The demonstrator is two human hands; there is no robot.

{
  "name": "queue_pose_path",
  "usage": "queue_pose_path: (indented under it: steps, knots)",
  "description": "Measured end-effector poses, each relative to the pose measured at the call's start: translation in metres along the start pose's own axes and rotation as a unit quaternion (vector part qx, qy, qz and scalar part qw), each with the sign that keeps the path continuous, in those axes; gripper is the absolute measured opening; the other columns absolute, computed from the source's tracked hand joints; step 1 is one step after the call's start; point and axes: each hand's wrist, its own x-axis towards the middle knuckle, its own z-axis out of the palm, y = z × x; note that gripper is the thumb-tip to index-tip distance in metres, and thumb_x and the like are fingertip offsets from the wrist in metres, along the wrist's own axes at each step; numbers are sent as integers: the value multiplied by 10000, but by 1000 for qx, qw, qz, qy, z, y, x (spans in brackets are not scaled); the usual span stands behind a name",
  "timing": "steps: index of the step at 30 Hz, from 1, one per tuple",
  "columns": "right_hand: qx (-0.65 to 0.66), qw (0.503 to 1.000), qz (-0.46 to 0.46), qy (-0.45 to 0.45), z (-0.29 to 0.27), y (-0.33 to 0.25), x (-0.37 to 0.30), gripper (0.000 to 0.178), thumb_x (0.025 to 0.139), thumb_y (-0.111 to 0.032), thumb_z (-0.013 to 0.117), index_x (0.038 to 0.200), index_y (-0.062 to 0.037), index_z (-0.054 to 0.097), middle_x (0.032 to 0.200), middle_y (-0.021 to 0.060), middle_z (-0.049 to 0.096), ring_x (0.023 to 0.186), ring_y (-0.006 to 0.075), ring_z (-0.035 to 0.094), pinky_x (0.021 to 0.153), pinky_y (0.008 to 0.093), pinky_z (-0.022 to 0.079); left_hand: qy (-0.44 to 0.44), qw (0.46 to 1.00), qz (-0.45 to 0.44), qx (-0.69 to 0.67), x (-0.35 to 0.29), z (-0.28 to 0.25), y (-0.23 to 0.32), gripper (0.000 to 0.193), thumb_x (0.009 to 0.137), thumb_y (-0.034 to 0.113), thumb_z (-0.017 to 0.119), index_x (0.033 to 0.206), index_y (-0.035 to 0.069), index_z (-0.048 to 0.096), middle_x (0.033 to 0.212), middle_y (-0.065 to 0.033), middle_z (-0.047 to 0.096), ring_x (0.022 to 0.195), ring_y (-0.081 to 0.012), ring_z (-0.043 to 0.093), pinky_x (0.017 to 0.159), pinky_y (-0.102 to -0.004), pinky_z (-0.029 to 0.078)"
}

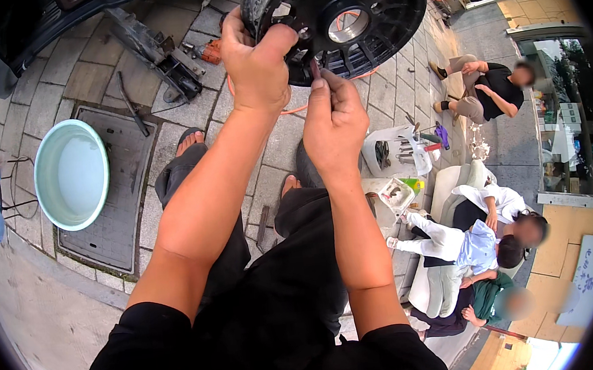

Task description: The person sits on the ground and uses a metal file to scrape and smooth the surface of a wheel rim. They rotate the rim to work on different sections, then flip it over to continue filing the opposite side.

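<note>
A black multi-spoke wheel rim (396, 32) is held up at the top of the view, its round centre hole facing me. My left hand (258, 65) is closed around the rim's left edge, the thumb lying over the front face. At the lower edge of the rim, my right hand (335, 122) pinches a thin reddish-brown piece (315, 68) between thumb and fingers. That piece points up against the rim beside a spoke. Its kind is too small to make out.
On the left, a pale green basin (73, 175) stands on a dark metal cover (130, 220). A floor jack (170, 69), a black bar (132, 104) and an orange tool (211, 51) lie ahead. Right: a tool-filled white container (399, 165) and several seated people (481, 243).
</note>
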Motion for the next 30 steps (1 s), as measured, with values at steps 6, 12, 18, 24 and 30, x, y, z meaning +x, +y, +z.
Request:
queue_pose_path:
  steps: [6, 12, 18, 24, 30]
  knots:
    - [-9, 1000, 9, -28, 2, -1, 24, 210, 1042, -90, 659, 1153, 78, 718, 824, 113, 740, 759, 93, 667, 714, 282, 554, 6, 999, 33, 10, 9, 2, 1, 457, 797, -8, 663, 1243, -50, 569, 950, -84, 691, 796, -165, 660, 756, -314, 579]
    - [-26, 999, 10, -27, 3, 0, 26, 207, 1026, -91, 674, 1155, 61, 729, 871, 175, 786, 707, 160, 723, 671, 312, 567, -15, 1000, 20, 17, 1, 4, 2, 440, 797, -12, 655, 1229, -34, 576, 933, -80, 687, 789, -170, 664, 755, -323, 584]
    - [-54, 997, -56, -13, -13, 0, 4, 182, 994, -57, 672, 1134, 43, 734, 888, 220, 779, 753, 255, 782, 700, 353, 593, -21, 999, 3, 28, -4, 5, 0, 415, 800, -16, 646, 1212, -19, 593, 937, -72, 689, 796, -168, 664, 765, -319, 580]
    - [-85, 990, -110, -19, -22, -1, 0, 166, 976, -45, 670, 1108, 29, 738, 938, 237, 776, 810, 362, 786, 721, 399, 605, -21, 999, -8, 33, -1, -2, -6, 346, 811, 3, 638, 1154, -16, 601, 895, -71, 678, 785, -170, 653, 749, -326, 577]
    - [-111, 986, -112, -54, -23, 1, 20, 218, 961, -21, 674, 1163, 29, 739, 916, 231, 762, 775, 372, 765, 693, 409, 596, -8, 999, -21, 47, 0, 0, -6, 230, 823, 18, 634, 1053, 16, 634, 878, -68, 672, 766, -183, 642, 738, -325, 557]
